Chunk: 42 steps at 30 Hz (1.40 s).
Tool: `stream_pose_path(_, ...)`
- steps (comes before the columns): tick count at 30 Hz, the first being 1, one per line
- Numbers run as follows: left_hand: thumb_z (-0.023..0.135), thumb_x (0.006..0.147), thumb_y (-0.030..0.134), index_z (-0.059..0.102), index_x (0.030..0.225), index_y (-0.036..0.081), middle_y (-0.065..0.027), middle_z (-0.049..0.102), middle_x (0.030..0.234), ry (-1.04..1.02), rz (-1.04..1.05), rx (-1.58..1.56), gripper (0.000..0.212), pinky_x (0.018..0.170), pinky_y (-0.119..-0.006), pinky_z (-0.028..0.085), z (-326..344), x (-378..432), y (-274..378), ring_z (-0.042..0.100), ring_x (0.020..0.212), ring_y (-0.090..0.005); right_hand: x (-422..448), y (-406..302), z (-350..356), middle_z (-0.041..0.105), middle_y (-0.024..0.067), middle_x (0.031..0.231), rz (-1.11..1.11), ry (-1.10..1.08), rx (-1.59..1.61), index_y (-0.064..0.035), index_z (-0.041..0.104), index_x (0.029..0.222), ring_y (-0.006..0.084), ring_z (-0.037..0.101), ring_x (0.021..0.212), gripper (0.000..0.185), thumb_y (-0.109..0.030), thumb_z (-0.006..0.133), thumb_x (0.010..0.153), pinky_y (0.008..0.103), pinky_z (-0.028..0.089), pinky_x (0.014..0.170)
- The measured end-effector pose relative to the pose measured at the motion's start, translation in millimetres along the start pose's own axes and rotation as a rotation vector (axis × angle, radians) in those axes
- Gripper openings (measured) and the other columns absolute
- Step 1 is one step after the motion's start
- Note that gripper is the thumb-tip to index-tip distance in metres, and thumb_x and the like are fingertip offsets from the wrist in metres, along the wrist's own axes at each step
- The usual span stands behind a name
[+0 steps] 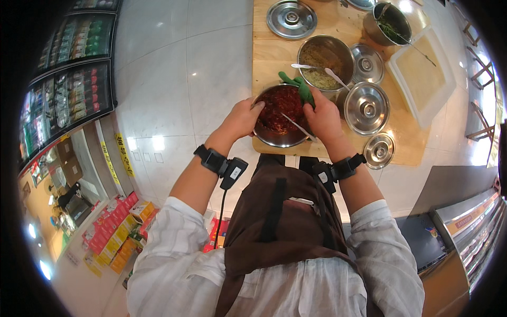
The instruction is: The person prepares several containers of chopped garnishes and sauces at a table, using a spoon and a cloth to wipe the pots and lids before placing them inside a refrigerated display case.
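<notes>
My left hand (242,119) grips the left rim of a round stainless steel pot (282,141) that holds a dark red chili-like sauce (280,104). On the pot's right side, my right hand (324,115) holds the rim together with a green cloth or glove-like item (304,92), whose exact kind I cannot tell. A metal spoon (298,126) lies in the sauce, its handle reaching over the rim near my right hand. Just beyond stands another steel pot (347,46) with yellowish minced food, a white spoon (303,66) and another white spoon (336,78).
The wooden table (273,57) bears several steel lids, one (292,18) at the far left. A pot with green herbs (370,27) and a translucent plastic tub (424,75) stand at the right. Drink coolers (71,95) and stacked boxes (115,226) are at the left.
</notes>
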<state>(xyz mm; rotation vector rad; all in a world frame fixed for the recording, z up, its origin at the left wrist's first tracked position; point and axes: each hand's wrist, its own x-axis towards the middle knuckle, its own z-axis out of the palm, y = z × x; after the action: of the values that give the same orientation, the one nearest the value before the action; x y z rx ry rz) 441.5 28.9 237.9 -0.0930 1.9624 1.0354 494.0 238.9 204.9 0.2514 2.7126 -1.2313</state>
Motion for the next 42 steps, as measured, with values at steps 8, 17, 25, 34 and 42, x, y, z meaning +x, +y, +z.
stream_pose_path(8,0.045,0.096,0.027,0.049,0.115,-0.008,-0.0175,0.064,0.091,0.291,-0.150,-0.815,0.040,0.052,-0.033,0.058,83,-6,-21,0.065,0.067,-0.0258,-32,8,38,0.062,0.0216,0.099,0.389,0.142,0.490,-0.0030,0.048,0.122,0.0371,0.061,0.091,0.040,-0.011,0.053,0.083,0.0410,0.047,0.078)
stream_pose_path(17,0.068,0.082,0.032,0.058,0.105,-0.004,-0.0129,0.065,0.089,0.308,-0.114,-0.820,0.045,0.057,-0.032,0.056,54,4,-43,0.065,0.069,-0.0204,-10,9,27,0.062,0.0244,0.083,0.271,0.146,0.227,0.0018,0.051,0.111,0.0412,0.060,0.079,0.033,-0.008,0.053,0.079,0.0446,0.047,0.071)
stream_pose_path(25,0.039,0.096,0.040,0.055,0.108,-0.008,-0.0186,0.064,0.079,0.132,-0.119,-0.366,0.052,0.045,-0.034,0.053,23,-2,-37,0.063,0.055,-0.0268,-11,5,5,0.060,0.0274,0.095,0.101,-0.071,0.263,-0.0023,0.049,0.120,0.0446,0.056,0.091,0.039,-0.010,0.052,0.082,0.0469,0.046,0.078)
stream_pose_path(34,0.041,0.097,0.042,0.040,0.124,-0.002,-0.0198,0.061,0.102,0.218,-0.180,-1.080,0.052,0.064,-0.038,0.055,20,-15,-79,0.064,0.076,-0.0298,-32,31,0,0.059,0.0242,0.094,0.025,-0.073,0.200,-0.0016,0.052,0.115,0.0422,0.055,0.091,0.035,-0.012,0.053,0.082,0.0446,0.045,0.078)
stream_pose_path(42,0.041,0.097,0.040,0.044,0.120,-0.001,-0.0176,0.062,0.094,0.309,-0.176,-1.033,0.048,0.062,-0.037,0.054,-12,-31,-76,0.062,0.070,-0.0263,-47,32,2,0.063,0.0131,0.098,-0.190,0.103,-0.226,-0.0014,0.060,0.094,0.0303,0.056,0.094,0.024,-0.020,0.063,0.079,0.0432,0.039,0.088)
